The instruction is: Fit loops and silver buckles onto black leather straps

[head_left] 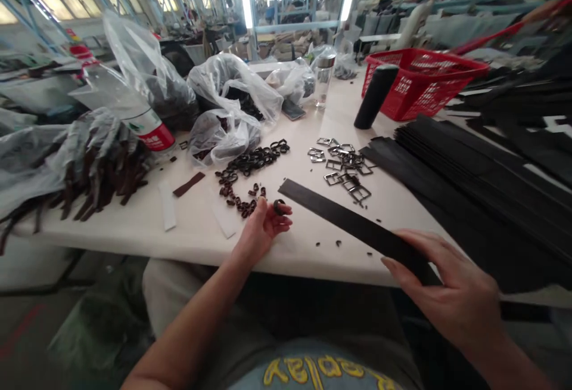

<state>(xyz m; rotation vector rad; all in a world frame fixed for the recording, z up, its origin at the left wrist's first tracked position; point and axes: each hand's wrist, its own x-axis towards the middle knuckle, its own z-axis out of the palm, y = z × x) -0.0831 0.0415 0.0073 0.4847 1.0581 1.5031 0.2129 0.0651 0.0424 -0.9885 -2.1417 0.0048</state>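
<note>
yellow-lettered shirt (333, 372) lying nearest, i am gripping a black strap (344, 217) over the table (299, 250) by its near end, right hand (453, 288) partly closed, left hand (263, 224) half-curled, holding a small black loop (279, 207), and judging the strap light, bendable, best taken across its edges.

Near the front edge of the tabletop (304, 250) are one left hand (263, 228), one right hand (458, 288), one held loop (278, 207), one held black strap (353, 220) and two white strips (168, 206). Farther back are at least ten buckles (349, 170), one glass jar (323, 83), one black cylinder (376, 96) and one red basket (431, 83).
</note>
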